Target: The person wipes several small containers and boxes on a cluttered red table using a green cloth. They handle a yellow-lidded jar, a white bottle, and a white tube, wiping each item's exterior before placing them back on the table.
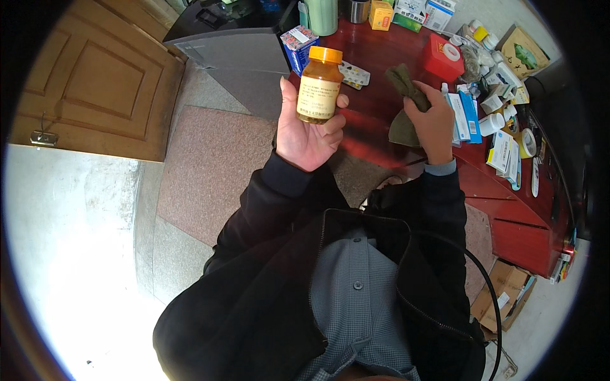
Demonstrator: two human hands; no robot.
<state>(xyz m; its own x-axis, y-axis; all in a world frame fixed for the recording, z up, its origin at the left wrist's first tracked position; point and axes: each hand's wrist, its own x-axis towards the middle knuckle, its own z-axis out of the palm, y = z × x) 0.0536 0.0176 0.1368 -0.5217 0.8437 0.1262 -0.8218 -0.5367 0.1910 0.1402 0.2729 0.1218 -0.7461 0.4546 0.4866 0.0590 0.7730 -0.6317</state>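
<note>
An amber medicine bottle (318,90) with an orange cap and a printed label stands upright in my left hand (310,135), its fingers and thumb around the lower part. To the right, my right hand (432,121) pinches a bunched dark green cloth (405,126), whose lower part hangs at the front of the red desk (376,52). Behind the bottle a blister pack of pills (355,75) lies on the desk, beside a blue patterned box (299,45).
A green flask (322,16), a metal cup (358,10) and an orange box (381,15) stand at the back. A red container (443,57), medicine boxes (464,116) and a white bottle (492,124) crowd the right side. A wooden door (100,76) is at left.
</note>
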